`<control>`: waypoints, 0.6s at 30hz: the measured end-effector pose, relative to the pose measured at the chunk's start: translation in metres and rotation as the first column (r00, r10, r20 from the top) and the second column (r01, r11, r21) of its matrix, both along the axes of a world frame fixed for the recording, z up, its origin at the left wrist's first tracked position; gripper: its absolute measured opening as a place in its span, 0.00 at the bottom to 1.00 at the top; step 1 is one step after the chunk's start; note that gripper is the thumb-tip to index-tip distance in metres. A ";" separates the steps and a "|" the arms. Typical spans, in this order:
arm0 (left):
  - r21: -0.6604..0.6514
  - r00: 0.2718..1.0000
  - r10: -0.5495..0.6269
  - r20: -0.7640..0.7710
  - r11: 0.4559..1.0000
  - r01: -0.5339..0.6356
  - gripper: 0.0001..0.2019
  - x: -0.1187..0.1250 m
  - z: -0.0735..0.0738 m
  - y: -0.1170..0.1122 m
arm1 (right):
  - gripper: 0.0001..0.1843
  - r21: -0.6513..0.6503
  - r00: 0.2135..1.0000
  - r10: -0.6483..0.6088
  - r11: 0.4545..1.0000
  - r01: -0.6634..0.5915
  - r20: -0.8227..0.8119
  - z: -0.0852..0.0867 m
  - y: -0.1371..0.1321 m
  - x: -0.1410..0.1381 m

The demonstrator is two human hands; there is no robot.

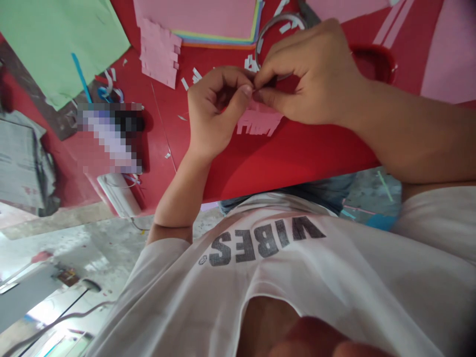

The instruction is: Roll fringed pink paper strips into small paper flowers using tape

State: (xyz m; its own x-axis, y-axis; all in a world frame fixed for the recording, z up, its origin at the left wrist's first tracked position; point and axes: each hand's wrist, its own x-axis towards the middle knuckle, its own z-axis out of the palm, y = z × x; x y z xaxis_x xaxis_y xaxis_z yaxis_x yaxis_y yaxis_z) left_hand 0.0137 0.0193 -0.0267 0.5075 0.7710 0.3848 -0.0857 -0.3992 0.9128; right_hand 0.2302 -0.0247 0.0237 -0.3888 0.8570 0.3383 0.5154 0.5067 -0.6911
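My left hand and my right hand meet over the red table, thumbs and fingertips pinched together. Between and below them is a piece of pink paper with a fringed lower edge, and both hands appear to grip its top part. My fingers cover most of that part, so the exact hold is hidden. Just behind the right hand is a grey ring that looks like a tape roll, partly covered by the hand. Another pink paper with notched edges lies beyond my left hand.
Coloured paper sheets are stacked at the back, with white paper scraps nearby. A red dish sits behind my right wrist. Green paper, a pixelated object and a white box with a cord are at left.
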 end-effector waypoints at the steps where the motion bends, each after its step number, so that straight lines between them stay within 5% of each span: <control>1: -0.020 1.000 -0.002 0.022 1.000 0.002 0.10 0.000 -0.002 0.000 | 0.05 -0.004 1.000 -0.003 1.000 0.003 -0.008 -0.001 0.000 0.000; 18: 0.034 0.993 0.119 0.002 0.992 -0.119 0.06 0.002 0.004 -0.008 | 0.07 0.006 0.987 -0.115 0.993 0.117 -0.116 -0.005 0.002 -0.001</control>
